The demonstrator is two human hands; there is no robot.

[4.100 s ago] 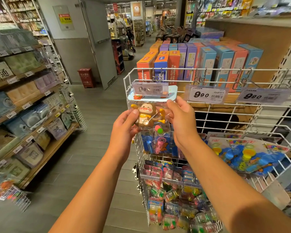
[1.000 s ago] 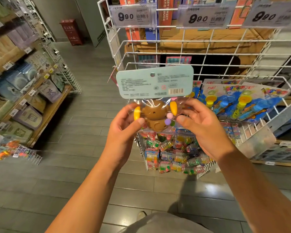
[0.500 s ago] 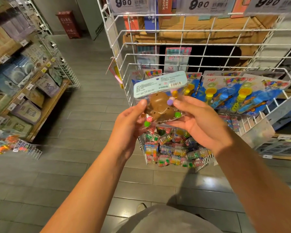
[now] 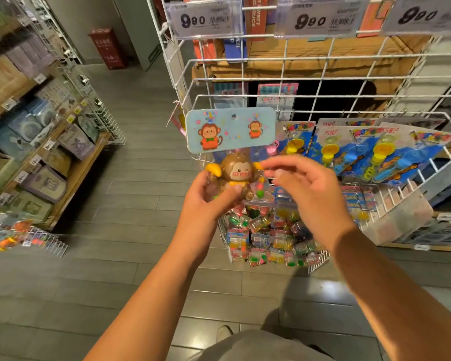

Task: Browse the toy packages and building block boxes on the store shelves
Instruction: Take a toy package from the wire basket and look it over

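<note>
A monkey toy package [image 4: 231, 134] has a light blue header card with two cartoon monkeys and a clear bag holding a brown monkey figure. My left hand [image 4: 208, 201] grips the bag from below, thumb across the monkey's belly, and holds the card upright facing me. My right hand [image 4: 305, 188] hovers just right of the bag, fingers spread and blurred; its fingertips are near the monkey's yellow ear, and contact is unclear. Building block boxes [image 4: 235, 45] stand at the top behind the wire rack.
A white wire rack [image 4: 323, 58] carries three 9.90 price tags [image 4: 205, 20]. Its basket holds blue bubble-toy cards [image 4: 349, 152]; a lower basket is full of small colourful packs [image 4: 266, 235]. Wooden shelves of packaged goods [image 4: 50, 152] line the left. Grey tiled floor lies between.
The package has been turned from its printed back to its monkey-picture front and stands upright. My right hand has come off the bag and opened. My left hand keeps hold.
</note>
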